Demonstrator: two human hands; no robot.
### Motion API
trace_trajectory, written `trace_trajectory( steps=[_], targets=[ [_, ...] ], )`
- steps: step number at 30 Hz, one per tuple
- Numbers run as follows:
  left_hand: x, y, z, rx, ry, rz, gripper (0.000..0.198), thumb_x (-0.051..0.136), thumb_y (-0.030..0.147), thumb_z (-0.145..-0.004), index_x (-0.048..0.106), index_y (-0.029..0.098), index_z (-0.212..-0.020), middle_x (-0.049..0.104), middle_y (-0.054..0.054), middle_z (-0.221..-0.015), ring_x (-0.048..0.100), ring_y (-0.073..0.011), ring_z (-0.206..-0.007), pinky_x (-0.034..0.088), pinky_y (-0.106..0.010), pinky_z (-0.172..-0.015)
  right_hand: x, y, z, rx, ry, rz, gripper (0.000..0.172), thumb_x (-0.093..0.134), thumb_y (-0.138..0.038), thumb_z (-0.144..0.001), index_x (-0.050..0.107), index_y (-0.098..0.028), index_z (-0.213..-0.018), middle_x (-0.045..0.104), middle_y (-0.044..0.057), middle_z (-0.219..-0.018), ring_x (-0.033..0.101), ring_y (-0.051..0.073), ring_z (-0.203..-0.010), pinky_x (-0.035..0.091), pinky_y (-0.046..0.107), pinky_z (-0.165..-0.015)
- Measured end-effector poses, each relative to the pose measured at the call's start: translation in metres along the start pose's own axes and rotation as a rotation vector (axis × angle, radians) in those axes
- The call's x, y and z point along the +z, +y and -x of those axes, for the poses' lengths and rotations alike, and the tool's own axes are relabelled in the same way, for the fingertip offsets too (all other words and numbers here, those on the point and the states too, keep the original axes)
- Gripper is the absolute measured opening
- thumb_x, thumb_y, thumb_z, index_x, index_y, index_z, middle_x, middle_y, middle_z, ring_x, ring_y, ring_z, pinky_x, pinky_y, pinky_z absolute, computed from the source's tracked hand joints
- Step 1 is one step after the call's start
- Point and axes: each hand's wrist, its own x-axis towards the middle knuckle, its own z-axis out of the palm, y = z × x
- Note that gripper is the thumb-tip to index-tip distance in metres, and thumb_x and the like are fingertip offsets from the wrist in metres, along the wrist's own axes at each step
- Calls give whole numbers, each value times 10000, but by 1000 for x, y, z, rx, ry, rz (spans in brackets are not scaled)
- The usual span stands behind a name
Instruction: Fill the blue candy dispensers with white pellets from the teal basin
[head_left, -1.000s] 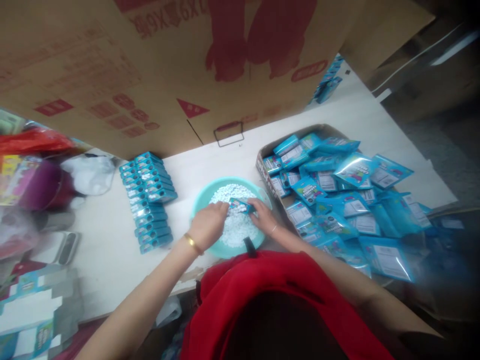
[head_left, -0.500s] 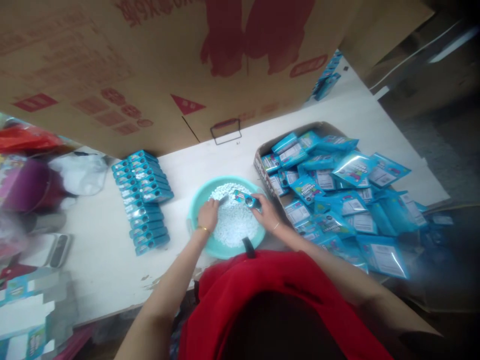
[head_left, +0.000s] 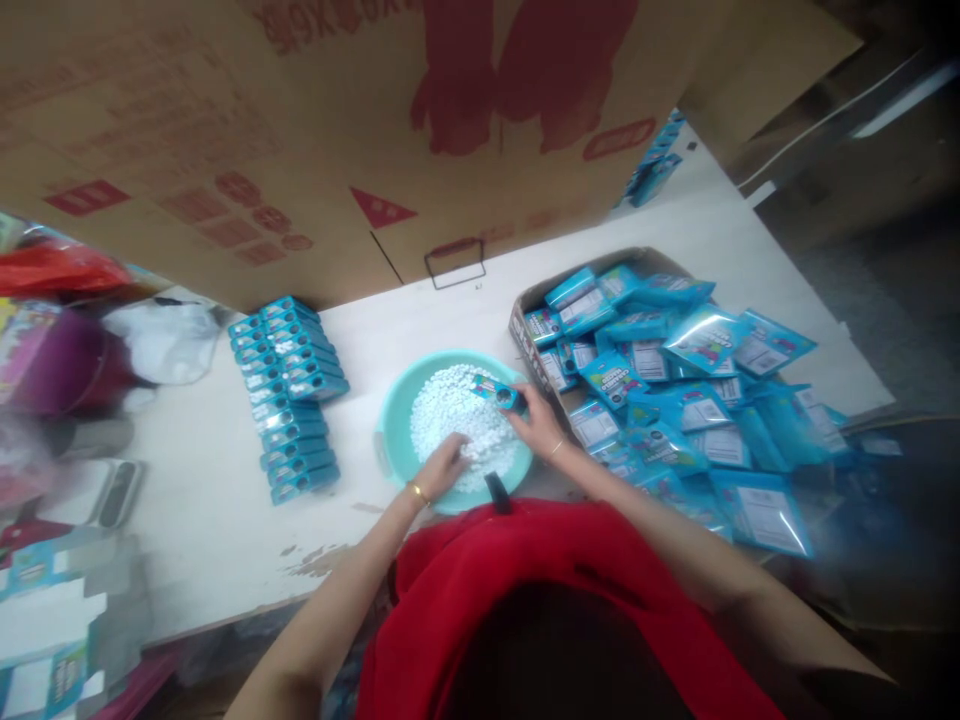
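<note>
A teal basin (head_left: 390,425) full of small white pieces (head_left: 450,400) sits on the table in front of me. My right hand (head_left: 536,420) holds a small blue box (head_left: 499,392) over the basin's right side, its open end facing the white pieces. My left hand (head_left: 442,465) reaches into the near side of the basin, fingers curled down among the white pieces; whether it holds any is hidden.
Rows of small blue boxes (head_left: 289,395) lie stacked to the left of the basin. A cardboard tray (head_left: 525,305) heaped with blue pouches (head_left: 675,390) stands at the right. A big cardboard sheet (head_left: 337,130) rises behind. Bags and clutter crowd the left edge.
My left hand has drawn back from the box to the near side of the basin and dipped into the white pieces. The right hand keeps the box, shifted slightly right.
</note>
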Motion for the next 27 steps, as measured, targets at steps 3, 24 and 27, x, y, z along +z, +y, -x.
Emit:
trace_trajectory(
  steps=[3, 24, 27],
  targets=[
    [-40, 20, 17, 93, 97, 128, 243, 434, 288, -916, 467, 172, -1126, 559, -78, -1031, 543, -170, -897, 462, -326, -831, 1, 1, 1, -34, -19, -8, 315, 555, -253, -821, 499, -176, -1122, 606, 104, -1068, 591, 241, -997, 486, 393, -878],
    [-158, 136, 15, 139, 3, -729, 277, 477, 302, -889, 521, 181, -1134, 598, -94, -1047, 622, -223, -823, 517, -326, -653, 18, -15, 16, -141, -98, -134, 369, 531, -137, -803, 474, -185, -1164, 585, 95, -1100, 564, 206, -1055, 476, 368, -915],
    [-147, 101, 5, 253, 62, -551, 428, 508, 411, -871, 438, 191, -1232, 530, -113, -1219, 620, -228, -935, 522, -328, -727, 15, -30, 20, -132, -145, -164, 387, 545, -174, -805, 469, -195, -1184, 597, 82, -1102, 575, 207, -1050, 479, 361, -909]
  ],
)
